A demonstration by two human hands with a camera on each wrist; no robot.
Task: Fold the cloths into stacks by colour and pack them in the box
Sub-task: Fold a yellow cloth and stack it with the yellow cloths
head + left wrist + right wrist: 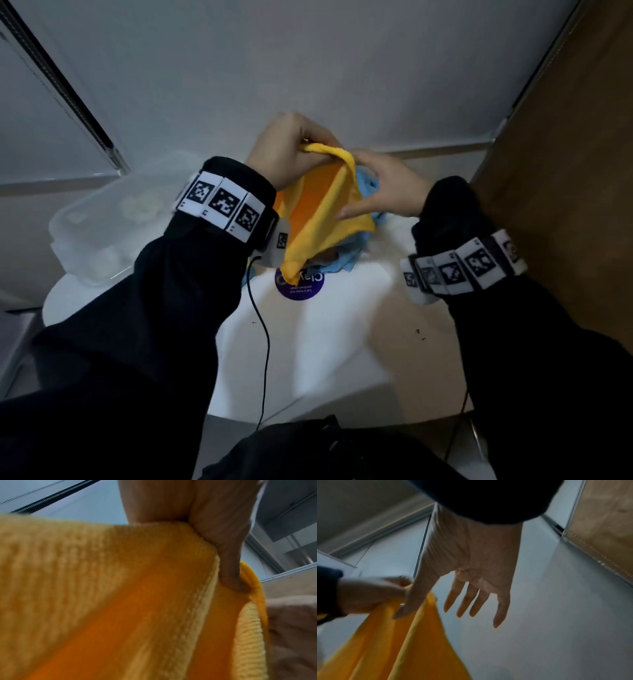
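Note:
A yellow cloth [318,212] hangs above the white table [342,335], its lower corner dangling over a purple sticker. My left hand [291,147] pinches its top edge, thumb and fingers curled round the fabric [120,588]. My right hand [380,188] is beside it with fingers straight and spread [471,601], its thumb [409,607] touching the cloth [393,642]. Light blue cloths [368,186] lie bunched on the table behind and under the yellow one. A clear plastic box [113,219] stands at the left of the table.
A round purple sticker [301,286] marks the table's middle. A black cable [263,353] runs from my left wrist down over the table's front edge. A brown wooden panel [575,171] rises at the right, white walls behind.

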